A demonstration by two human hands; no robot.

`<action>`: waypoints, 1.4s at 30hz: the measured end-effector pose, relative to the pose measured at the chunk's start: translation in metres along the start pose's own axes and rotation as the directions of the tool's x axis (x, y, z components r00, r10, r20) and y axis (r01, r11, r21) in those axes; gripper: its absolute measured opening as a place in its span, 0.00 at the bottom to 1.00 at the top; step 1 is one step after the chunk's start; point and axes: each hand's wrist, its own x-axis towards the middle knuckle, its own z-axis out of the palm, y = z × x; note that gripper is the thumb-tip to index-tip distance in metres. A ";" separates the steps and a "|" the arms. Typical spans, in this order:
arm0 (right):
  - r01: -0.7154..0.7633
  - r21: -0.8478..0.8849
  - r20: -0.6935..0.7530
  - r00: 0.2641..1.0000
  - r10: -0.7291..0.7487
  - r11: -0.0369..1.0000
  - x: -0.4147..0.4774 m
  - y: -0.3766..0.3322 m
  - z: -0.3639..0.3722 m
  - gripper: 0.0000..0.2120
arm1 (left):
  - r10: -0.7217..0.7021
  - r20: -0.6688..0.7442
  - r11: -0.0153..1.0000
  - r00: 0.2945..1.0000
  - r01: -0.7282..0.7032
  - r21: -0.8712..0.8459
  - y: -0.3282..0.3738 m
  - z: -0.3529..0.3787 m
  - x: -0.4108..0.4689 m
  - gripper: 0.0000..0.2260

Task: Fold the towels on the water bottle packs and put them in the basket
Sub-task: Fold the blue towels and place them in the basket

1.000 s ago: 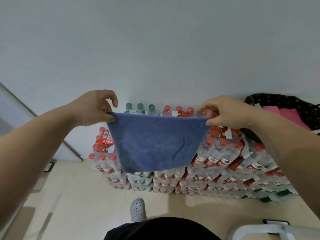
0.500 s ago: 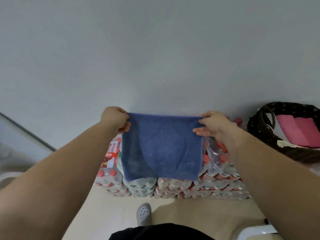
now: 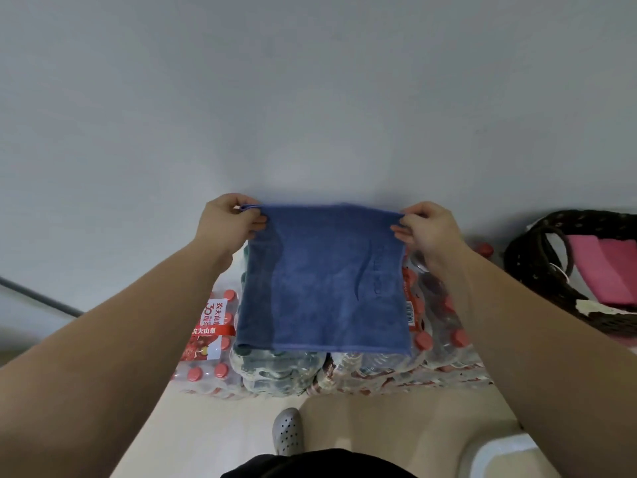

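Blue towel [image 3: 324,281], head view: spread over the top of the water bottle packs [image 3: 444,343], near hem at their front edge; far edge lifted off the packs and apparently doubled, two hems showing at its left corner. Left hand [image 3: 229,219] pinches the far-left corner, fingers [image 3: 258,225] curled under the cloth, thumb on top; right hand [image 3: 427,225] pinches the far-right corner the same way. Basket [image 3: 531,267] sits to the right of the packs, pink cloth [image 3: 606,270] already inside.

Judgement: fold in progress; the towel looks halved once and too wide yet for the basket. To do it well: keep both corners level and the edge taut across the packs; carry the far edge toward the near hem and match corners before letting go; press the crease flat, since the bottle caps make a bumpy bed and the cloth may skew; then fold crosswise.
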 end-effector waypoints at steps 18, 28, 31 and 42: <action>0.541 -0.674 0.435 0.841 -0.322 0.502 -0.116 0.115 -0.062 0.15 | 0.411 0.339 0.503 0.846 -0.520 0.690 -0.127 -0.052 -0.107 0.09; 0.493 -0.834 0.390 0.843 -0.370 0.246 -0.131 0.094 -0.020 0.17 | 0.400 0.389 0.366 0.830 -0.534 0.762 -0.108 -0.042 -0.102 0.16; 0.417 -0.884 0.369 0.900 -0.233 0.211 -0.121 0.088 0.023 0.36 | 0.333 0.435 0.300 0.837 -0.532 0.792 -0.097 -0.014 -0.090 0.23; 0.322 -0.938 0.322 0.947 -0.021 0.125 -0.084 0.121 0.032 0.45 | 0.069 0.503 0.234 0.861 -0.504 0.831 -0.130 0.022 -0.071 0.37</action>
